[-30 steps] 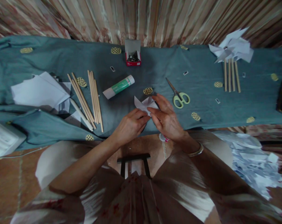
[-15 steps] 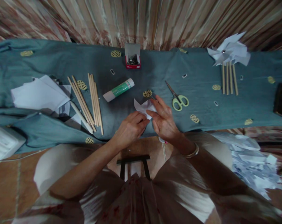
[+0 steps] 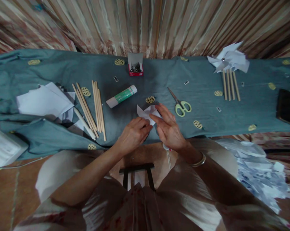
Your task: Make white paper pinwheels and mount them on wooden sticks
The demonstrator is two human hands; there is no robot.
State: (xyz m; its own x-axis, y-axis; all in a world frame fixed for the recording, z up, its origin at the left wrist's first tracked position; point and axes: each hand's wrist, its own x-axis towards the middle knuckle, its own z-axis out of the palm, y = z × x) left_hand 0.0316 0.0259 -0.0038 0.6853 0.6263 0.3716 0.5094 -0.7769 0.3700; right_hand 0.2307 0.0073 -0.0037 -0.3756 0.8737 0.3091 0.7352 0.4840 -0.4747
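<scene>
Between my two hands is a small white paper pinwheel, its corners curled up. My left hand is closed, pinching the paper's near edge between thumb and fingers. My right hand grips the right side of the same paper, thumb and index finger on it, the other fingers bent around it. The paper's underside and part of its middle are hidden by my fingers. Just right of my right hand lie green-handled scissors. A glue stick with a green label lies beyond my left hand.
An open red box of small metal pieces stands at the back. Several wooden sticks and white paper sheets lie left. Finished pinwheels on sticks lie back right, near a dark phone. Paper scraps fill a bag low right.
My view has shifted slightly, so the table items appear a little lower. Both hands stay on the paper, and my right fingers have shifted slightly over it.
</scene>
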